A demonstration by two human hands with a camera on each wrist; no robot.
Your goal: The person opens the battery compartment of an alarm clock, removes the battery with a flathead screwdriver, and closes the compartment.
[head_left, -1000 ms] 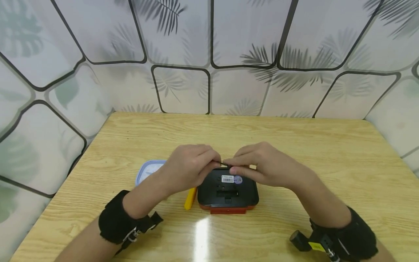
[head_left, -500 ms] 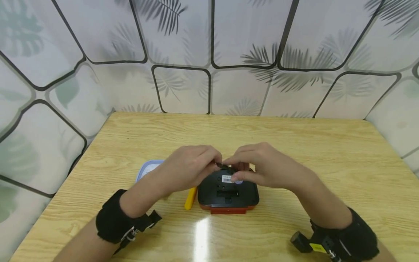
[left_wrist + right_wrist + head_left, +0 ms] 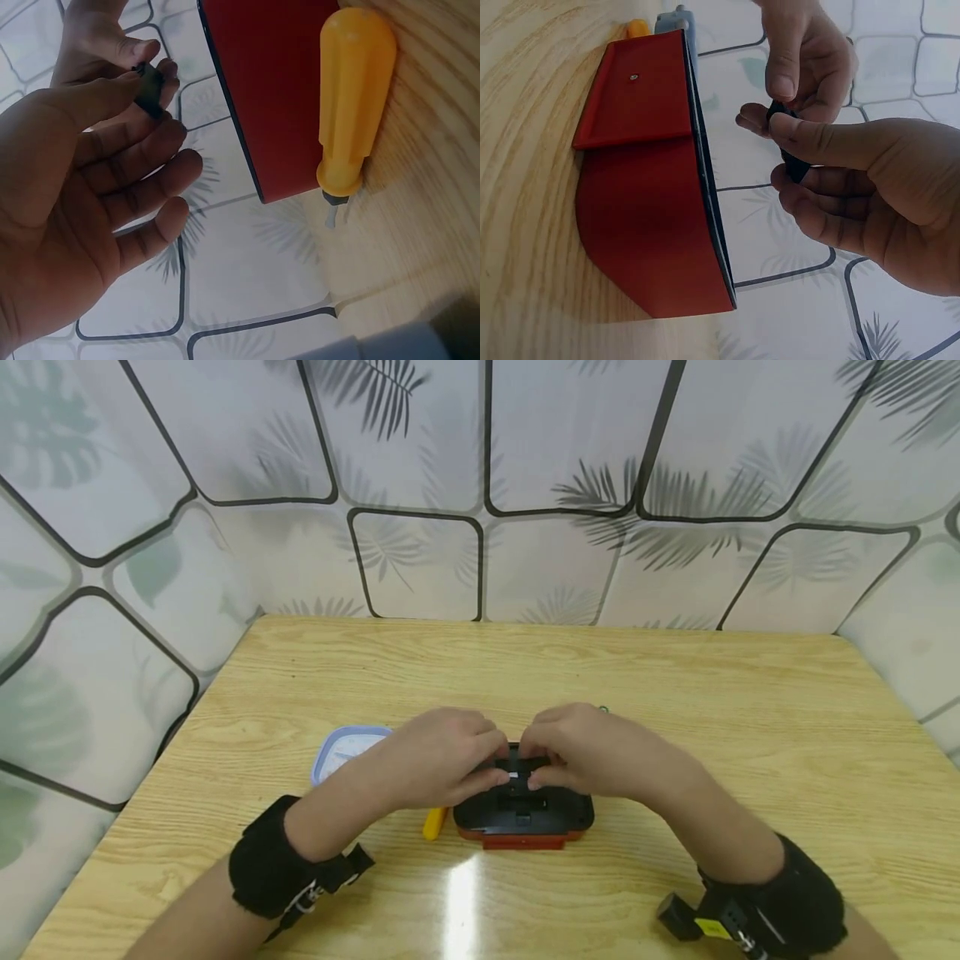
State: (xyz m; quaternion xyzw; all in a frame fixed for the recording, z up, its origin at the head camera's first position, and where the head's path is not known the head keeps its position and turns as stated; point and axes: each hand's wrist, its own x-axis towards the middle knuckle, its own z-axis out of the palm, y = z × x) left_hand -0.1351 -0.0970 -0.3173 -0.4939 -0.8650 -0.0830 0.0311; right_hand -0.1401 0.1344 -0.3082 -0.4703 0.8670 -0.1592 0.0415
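Note:
Both hands meet over a red box [image 3: 649, 217] whose black panel [image 3: 487, 810] faces up. Between them is a small, flat, dark plastic piece [image 3: 795, 166], raised above the panel. My left hand [image 3: 446, 760] pinches one end of it with thumb and fingers, the other fingers loosely bent. The opposite end is pinched by my right hand [image 3: 581, 750], thumb on top and fingers beneath. In the head view the fingers hide part of the piece and most of the panel's barcode label. A rectangular recess shows in the panel near its front.
A yellow-handled screwdriver [image 3: 356, 105] lies on the table [image 3: 285, 693] against the box's left side. Left of it is a pale blue tray [image 3: 318, 768], partly behind the left forearm. A tiny green item [image 3: 603, 709] shows just behind the right hand. A patterned wall stands at the back.
The hands have come down and nearer, over the panel, bringing the dark piece from its far edge and turning it level. The tiny green item has come into sight behind the right hand.

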